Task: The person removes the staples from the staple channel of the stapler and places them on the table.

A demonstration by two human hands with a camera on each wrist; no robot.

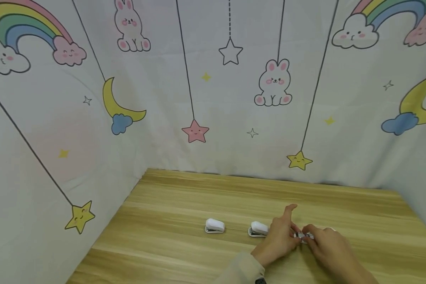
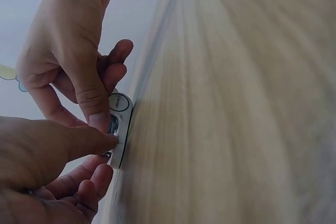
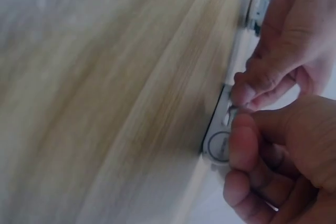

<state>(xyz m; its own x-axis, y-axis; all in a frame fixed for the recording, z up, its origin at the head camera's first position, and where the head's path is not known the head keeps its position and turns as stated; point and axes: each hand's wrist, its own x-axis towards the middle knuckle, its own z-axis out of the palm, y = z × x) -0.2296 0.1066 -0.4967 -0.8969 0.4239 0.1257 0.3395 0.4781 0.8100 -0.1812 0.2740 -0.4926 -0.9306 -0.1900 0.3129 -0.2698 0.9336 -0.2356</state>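
Observation:
A white mini stapler (image 1: 309, 236) sits between both hands over the table. Its round badge (image 2: 119, 102) and pale side show in the left wrist view, low against the wood. My left hand (image 1: 278, 236) grips one end, thumb pressed to its side and one finger pointing up and away. From the other side, my right hand (image 1: 331, 246) pinches the stapler by its metal part (image 3: 231, 114). Fingertips cover much of that part. Just left of my left hand stands a second white stapler (image 1: 258, 228), partly hidden; farther left is a third (image 1: 214, 225).
The wooden table (image 1: 156, 252) runs back to a white cloth wall (image 1: 230, 154) printed with rabbits, stars and moons. Cloth also closes the left and right sides. A white sliver (image 1: 331, 228) shows behind my right hand; its kind is unclear.

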